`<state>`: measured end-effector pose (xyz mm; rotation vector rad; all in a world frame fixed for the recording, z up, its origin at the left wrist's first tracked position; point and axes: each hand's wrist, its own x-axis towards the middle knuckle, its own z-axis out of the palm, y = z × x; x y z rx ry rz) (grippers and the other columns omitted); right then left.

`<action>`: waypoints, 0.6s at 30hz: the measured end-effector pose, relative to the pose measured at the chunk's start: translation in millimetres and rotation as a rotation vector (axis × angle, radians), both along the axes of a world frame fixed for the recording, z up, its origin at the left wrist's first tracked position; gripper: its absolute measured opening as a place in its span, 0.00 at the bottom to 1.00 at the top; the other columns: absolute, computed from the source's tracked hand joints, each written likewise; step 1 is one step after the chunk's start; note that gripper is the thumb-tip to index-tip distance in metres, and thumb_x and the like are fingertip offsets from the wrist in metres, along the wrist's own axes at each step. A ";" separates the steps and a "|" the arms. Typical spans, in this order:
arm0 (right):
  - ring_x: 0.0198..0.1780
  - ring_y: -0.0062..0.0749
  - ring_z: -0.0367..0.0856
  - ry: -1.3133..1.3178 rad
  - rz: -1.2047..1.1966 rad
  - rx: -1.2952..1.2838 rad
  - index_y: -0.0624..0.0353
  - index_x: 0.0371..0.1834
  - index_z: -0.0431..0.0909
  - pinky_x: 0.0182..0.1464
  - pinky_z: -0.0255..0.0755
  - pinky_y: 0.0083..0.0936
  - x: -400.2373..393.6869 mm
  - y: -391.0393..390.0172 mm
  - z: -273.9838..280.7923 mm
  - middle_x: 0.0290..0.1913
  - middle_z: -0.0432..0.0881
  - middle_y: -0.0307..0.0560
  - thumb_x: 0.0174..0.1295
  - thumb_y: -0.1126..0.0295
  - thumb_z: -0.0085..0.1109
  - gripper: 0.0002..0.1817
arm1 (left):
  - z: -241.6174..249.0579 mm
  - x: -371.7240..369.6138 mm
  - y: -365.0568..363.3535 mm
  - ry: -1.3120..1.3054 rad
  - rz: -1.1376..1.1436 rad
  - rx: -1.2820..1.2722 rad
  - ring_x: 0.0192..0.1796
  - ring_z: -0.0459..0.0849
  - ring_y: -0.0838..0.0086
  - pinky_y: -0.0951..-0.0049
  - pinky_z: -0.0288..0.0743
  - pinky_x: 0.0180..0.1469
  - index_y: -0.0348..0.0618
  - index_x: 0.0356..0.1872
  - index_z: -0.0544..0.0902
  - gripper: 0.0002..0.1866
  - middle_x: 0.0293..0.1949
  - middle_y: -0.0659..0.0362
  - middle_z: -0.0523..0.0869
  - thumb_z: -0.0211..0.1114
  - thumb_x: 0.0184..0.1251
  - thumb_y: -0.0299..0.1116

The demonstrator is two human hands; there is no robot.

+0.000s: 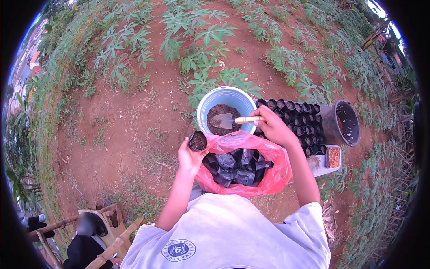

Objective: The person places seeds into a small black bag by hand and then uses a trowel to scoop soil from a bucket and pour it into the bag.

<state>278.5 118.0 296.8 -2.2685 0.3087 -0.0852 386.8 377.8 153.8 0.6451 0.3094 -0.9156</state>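
Note:
My left hand [190, 159] is closed around a small black seedling bag [197, 141] with dark soil showing at its top. In my right hand [271, 127] is a trowel [224, 121], gripped by its wooden handle. The trowel's metal blade is inside a light blue bucket [202, 112], over the dark soil [219, 110] at its bottom. Below the bucket, close to my body, a pink plastic bag [278, 172] gapes wide. Several folded black seedling bags [244, 176] lie inside it.
Several soil-filled black bags [299, 120] stand in rows on a bench at right. Beside them are a dark bucket [329, 123] and a clear tub of orange-brown grains [333, 158]. Leafy plants [197, 36] grow ahead in reddish ground. Another person [83, 251] is at lower left near bamboo poles [114, 246].

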 end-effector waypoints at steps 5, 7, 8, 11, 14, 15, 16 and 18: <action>0.42 0.38 0.73 -0.023 0.137 -0.063 0.63 0.45 0.73 0.47 0.67 0.30 -6.5 19.5 29.1 0.39 0.70 0.47 0.61 0.81 0.54 0.10 | 0.3 -3.7 -5.9 0.001 -0.036 -0.001 0.45 0.82 0.67 0.63 0.75 0.45 0.45 0.52 0.75 0.21 0.45 0.57 0.84 0.41 0.75 0.48; 0.43 0.41 0.74 -0.052 0.168 -0.087 0.63 0.45 0.73 0.47 0.68 0.32 -5.1 27.1 33.9 0.40 0.71 0.48 0.61 0.81 0.54 0.10 | 4.4 -5.1 -8.1 0.007 -0.035 0.006 0.45 0.82 0.67 0.63 0.75 0.45 0.46 0.52 0.75 0.21 0.45 0.57 0.84 0.40 0.75 0.48; 0.43 0.44 0.75 -0.049 0.194 -0.132 0.63 0.45 0.73 0.47 0.69 0.35 -2.9 30.7 35.7 0.41 0.71 0.50 0.60 0.81 0.54 0.11 | 5.4 -5.8 -8.5 0.010 -0.030 0.013 0.45 0.82 0.67 0.63 0.75 0.45 0.46 0.52 0.75 0.21 0.45 0.57 0.84 0.40 0.75 0.48; 0.44 0.50 0.76 -0.010 0.239 -0.251 0.63 0.45 0.73 0.48 0.70 0.39 5.9 44.5 41.9 0.41 0.72 0.52 0.59 0.80 0.54 0.11 | -6.3 -4.9 -6.6 -0.018 -0.070 0.004 0.49 0.82 0.63 0.61 0.73 0.49 0.45 0.57 0.73 0.24 0.49 0.55 0.84 0.36 0.76 0.48; 0.45 0.51 0.76 -0.013 0.306 -0.366 0.64 0.44 0.73 0.48 0.71 0.42 15.5 55.6 36.7 0.40 0.72 0.53 0.58 0.79 0.54 0.10 | -6.3 -5.6 -5.2 -0.007 -0.051 0.012 0.49 0.82 0.64 0.61 0.73 0.49 0.46 0.57 0.73 0.24 0.50 0.56 0.83 0.37 0.76 0.48; 0.44 0.51 0.76 -0.052 0.348 -0.408 0.65 0.43 0.74 0.48 0.71 0.42 18.6 58.9 34.3 0.39 0.71 0.53 0.58 0.78 0.54 0.10 | -5.5 -5.4 -4.2 -0.006 -0.046 0.013 0.49 0.82 0.64 0.61 0.73 0.49 0.46 0.57 0.73 0.24 0.50 0.56 0.83 0.37 0.76 0.48; 0.44 0.51 0.76 -0.052 0.353 -0.406 0.65 0.43 0.74 0.48 0.71 0.42 21.4 62.4 33.4 0.39 0.71 0.53 0.58 0.78 0.54 0.10 | -4.4 -5.4 -3.2 -0.009 -0.044 0.006 0.49 0.82 0.64 0.61 0.72 0.50 0.46 0.57 0.73 0.23 0.49 0.56 0.83 0.37 0.75 0.48; 0.43 0.49 0.76 -0.118 0.420 -0.537 0.65 0.41 0.74 0.46 0.71 0.40 25.6 68.9 33.0 0.38 0.71 0.52 0.57 0.76 0.54 0.09 | -3.0 -5.4 -1.5 -0.009 -0.039 0.000 0.50 0.82 0.64 0.61 0.72 0.50 0.46 0.56 0.74 0.23 0.49 0.57 0.83 0.38 0.75 0.48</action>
